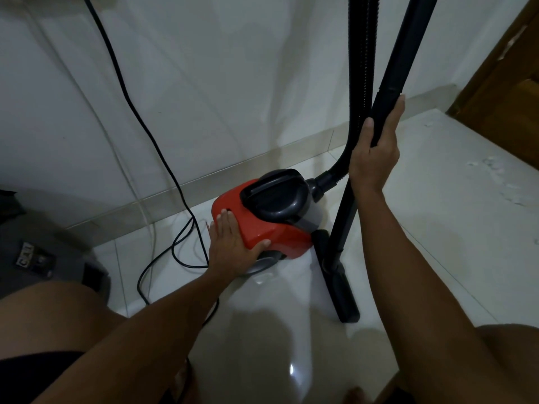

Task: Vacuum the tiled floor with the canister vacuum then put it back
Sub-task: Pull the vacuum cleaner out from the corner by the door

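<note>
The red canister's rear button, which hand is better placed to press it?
Left. The left hand already rests flat on the rear of the red canister, beside the power cord. The right hand is busy gripping the wand upright.

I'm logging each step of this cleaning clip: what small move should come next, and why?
Probably press the switch on the red canister: the left hand rests flat on its rear, the right hand grips the upright wand, the floor head is down, and the cord runs up the wall.
</note>
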